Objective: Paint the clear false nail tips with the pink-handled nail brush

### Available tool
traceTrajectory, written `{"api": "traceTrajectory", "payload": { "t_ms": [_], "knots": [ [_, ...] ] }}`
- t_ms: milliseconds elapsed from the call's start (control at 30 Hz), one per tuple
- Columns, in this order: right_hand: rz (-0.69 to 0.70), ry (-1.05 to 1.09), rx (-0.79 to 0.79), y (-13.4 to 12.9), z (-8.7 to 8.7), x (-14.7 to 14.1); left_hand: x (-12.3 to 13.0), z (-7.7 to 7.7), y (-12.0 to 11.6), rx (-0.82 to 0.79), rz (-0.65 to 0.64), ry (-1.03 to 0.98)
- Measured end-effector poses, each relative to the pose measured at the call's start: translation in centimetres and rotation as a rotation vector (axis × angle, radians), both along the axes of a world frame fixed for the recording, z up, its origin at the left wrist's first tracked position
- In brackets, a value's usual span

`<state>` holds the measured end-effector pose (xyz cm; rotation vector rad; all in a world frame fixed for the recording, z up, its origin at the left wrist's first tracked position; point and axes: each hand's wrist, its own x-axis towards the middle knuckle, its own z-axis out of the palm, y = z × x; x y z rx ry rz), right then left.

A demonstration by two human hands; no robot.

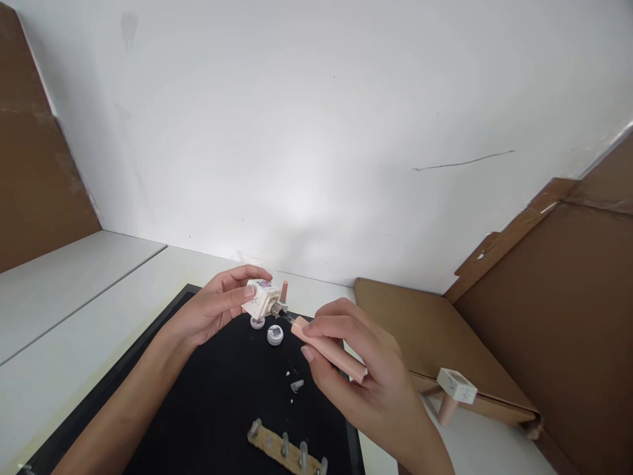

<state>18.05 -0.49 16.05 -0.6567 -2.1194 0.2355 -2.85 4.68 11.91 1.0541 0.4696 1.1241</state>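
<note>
In your left grip (217,307) you have a small, boxy white bottle (261,298) with purplish markings, uncapped and tilted so its neck points right and toward you, above the far edge of the black mat (212,389). Your right grip (366,346) holds the long, smooth peach cap (329,349) slantwise, its dark brush (286,316) at the bottle's mouth; whether the tip sits inside is unclear.

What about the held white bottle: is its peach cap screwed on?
No, the right hand holds the peach cap apart from the white bottle, with the brush stem showing between.
</note>
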Motion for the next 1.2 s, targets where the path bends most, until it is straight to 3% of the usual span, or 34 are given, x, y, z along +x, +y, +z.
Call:
{"api": "traceTrajectory", "payload": {
  "t_ms": [1200],
  "knots": [
    [-0.040, -0.012, -0.035, -0.33, 0.26, 0.37, 0.25, 0.45, -0.16, -0.011, 0.027, 0.041]
  ]
}}
